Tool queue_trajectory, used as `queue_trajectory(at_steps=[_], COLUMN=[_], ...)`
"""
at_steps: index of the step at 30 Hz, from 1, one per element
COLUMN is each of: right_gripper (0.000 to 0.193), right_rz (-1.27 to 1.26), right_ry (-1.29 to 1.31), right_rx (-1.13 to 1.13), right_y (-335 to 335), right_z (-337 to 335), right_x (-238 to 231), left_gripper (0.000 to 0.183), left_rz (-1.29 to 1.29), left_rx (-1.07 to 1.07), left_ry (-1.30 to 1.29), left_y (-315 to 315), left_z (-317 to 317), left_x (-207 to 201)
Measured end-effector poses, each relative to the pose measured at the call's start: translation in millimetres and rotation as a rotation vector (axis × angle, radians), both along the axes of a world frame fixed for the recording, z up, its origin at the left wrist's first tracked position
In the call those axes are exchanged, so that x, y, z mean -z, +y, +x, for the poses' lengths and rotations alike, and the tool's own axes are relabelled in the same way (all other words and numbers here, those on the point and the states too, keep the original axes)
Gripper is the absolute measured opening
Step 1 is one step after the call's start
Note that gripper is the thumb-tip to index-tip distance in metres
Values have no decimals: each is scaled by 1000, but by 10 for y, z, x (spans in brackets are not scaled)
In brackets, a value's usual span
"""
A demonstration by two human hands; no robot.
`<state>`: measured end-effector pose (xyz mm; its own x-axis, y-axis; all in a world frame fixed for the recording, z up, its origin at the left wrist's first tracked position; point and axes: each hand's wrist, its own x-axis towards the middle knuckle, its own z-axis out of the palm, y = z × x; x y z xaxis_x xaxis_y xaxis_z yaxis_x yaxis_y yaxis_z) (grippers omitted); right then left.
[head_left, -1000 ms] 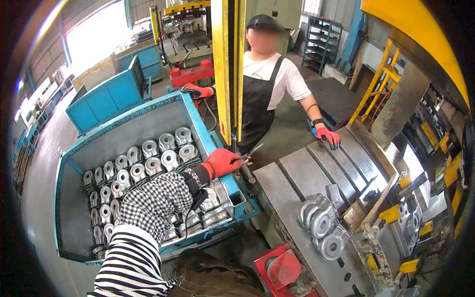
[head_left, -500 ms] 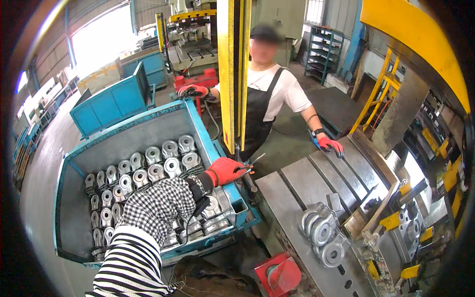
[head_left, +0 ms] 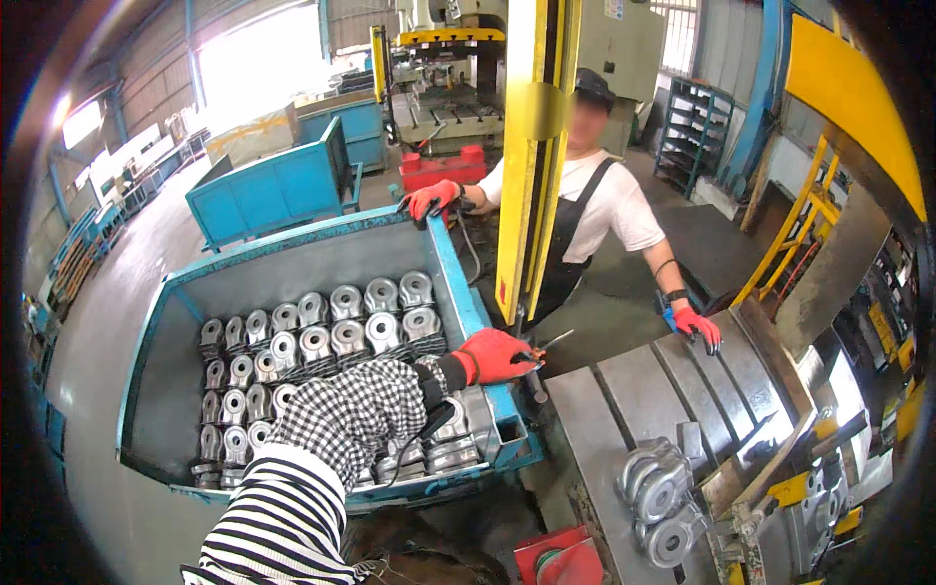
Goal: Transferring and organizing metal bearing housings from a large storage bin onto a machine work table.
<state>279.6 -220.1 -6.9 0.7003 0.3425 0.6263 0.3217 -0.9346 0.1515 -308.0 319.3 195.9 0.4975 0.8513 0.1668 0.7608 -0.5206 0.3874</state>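
Note:
My left arm, in a striped sleeve with a checked oversleeve, reaches across a blue metal bin. At the bin's right edge, my left hand in a red glove has its fingers closed. A thin rod sticks out past the fingertips; its other end is hidden in the grip. Beneath the arm, the bin holds rows of ring-shaped metal castings, some behind my sleeve. More castings lie stacked on the slotted metal machine table to the right. My right hand is out of sight.
A co-worker in a dark apron stands behind the yellow post, one gloved hand on the bin's corner, the other on the machine table. A red box-shaped control sits low in front. Another blue bin stands behind.
The whole view has swung left, so everything sits further right and a little lower. My left hand stays closed at the bin's edge. The castings and the co-worker's hands keep their places.

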Motion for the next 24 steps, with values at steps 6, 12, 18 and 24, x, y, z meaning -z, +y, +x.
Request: queue_trajectory(at_steps=[6, 12, 18, 24], right_gripper=[45, 44, 44, 43], right_rz=[160, -214, -266, -397], right_ry=[15, 259, 293, 228], right_rx=[31, 153, 176, 233], right_y=[-35, -87, 117, 179], right_z=[-86, -38, -207, -326], right_x=[32, 3, -209, -261], left_gripper=[38, 37, 36, 37], left_rz=[32, 43, 62, 73], left_rx=[-5, -12, -30, -15], left_ry=[11, 34, 20, 9], left_y=[5, 29, 30, 31], left_z=[-20, -1, -19, 27], left_x=[33, 80, 54, 13])
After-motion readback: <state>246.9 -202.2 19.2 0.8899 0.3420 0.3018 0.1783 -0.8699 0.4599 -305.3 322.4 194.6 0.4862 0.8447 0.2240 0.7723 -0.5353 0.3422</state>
